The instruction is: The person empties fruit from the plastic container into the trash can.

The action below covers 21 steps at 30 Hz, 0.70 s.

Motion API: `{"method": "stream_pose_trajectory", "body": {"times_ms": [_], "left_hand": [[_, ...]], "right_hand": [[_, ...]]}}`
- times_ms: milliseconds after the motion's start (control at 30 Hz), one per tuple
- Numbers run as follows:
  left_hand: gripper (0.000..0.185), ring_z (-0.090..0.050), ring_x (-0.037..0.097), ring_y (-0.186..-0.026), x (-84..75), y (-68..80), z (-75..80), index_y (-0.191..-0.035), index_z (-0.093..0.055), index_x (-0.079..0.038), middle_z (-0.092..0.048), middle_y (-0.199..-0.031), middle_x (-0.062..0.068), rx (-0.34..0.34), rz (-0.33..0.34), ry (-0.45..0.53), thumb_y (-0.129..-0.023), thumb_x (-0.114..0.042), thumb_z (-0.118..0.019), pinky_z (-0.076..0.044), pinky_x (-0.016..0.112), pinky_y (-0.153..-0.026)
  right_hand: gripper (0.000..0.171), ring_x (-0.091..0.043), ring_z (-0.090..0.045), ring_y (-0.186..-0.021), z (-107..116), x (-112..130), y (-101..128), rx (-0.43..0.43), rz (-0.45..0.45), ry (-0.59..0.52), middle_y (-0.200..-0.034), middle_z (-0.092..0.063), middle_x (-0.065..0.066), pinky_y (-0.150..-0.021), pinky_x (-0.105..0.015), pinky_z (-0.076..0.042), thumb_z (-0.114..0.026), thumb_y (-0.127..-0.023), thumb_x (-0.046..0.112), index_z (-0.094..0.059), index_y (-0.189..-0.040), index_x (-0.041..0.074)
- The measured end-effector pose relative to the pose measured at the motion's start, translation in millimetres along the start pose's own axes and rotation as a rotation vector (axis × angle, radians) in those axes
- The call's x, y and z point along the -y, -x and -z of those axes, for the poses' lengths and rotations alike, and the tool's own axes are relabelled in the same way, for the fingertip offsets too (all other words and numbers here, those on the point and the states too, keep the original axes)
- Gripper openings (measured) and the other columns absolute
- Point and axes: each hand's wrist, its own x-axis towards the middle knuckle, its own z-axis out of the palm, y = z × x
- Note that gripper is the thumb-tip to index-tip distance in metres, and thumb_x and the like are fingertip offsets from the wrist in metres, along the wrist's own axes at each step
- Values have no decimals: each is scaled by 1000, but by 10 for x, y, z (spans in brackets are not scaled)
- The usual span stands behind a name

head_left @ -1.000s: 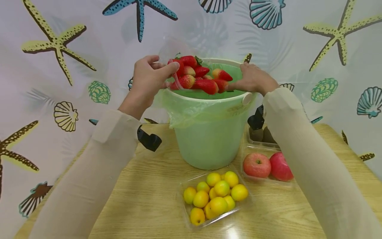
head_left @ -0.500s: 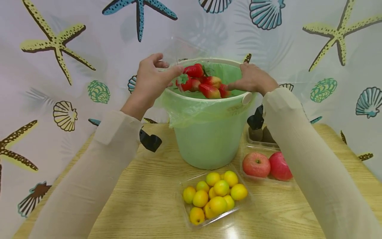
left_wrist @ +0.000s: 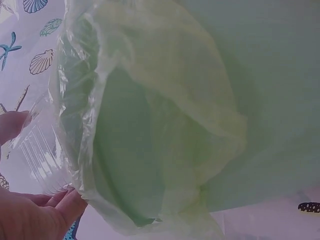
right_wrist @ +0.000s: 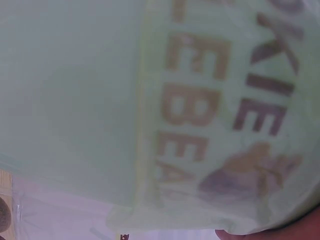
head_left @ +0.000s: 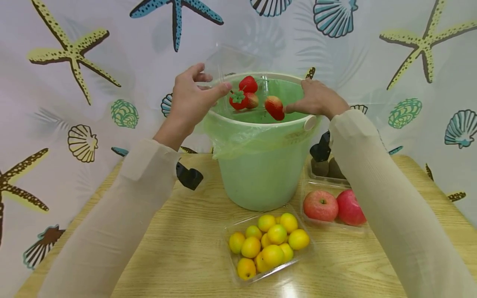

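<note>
Clear tray [head_left: 238, 66] in both hands' grip; bucket [head_left: 261, 174] lettering unreadable.

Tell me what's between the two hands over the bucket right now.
In the head view, strawberries tumbling from the clear tray lie between left hand and right hand.
</note>
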Motion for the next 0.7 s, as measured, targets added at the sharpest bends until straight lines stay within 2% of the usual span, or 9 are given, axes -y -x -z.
{"method": "stream_pose_trajectory", "body": {"times_ms": [233,400,700], "left_hand": [[79,-51,21,-123,-14,-10,-27,-151,-27,-12,-44,-141,10,-14,-28,-8,-86,-27,-70,-49,33,-98],[78,-53,20,-119,-35,-1,-58,-150,-29,-14,-45,-140,10,-14,-69,19,-85,-23,-72,-49,33,-97],[78,-51,22,-122,-11,5,-105,-150,-29,-13,-44,-140,11,-11,-112,-24,-85,-24,-71,-49,35,-97]], "right_hand": [[98,-39,-6,-146,12,-1,4,3,7,8,-159,-2,-22,-117,-54,-15,-55,-89,50,-1,-152,-1],[97,-39,-9,-146,9,-4,2,-4,11,1,-158,-5,-23,-117,-54,-17,-56,-88,49,-2,-151,-2],[96,-39,-9,-146,5,-11,5,-7,8,-7,-159,-5,-22,-117,-54,-16,-55,-88,49,-3,-152,-1]]}}
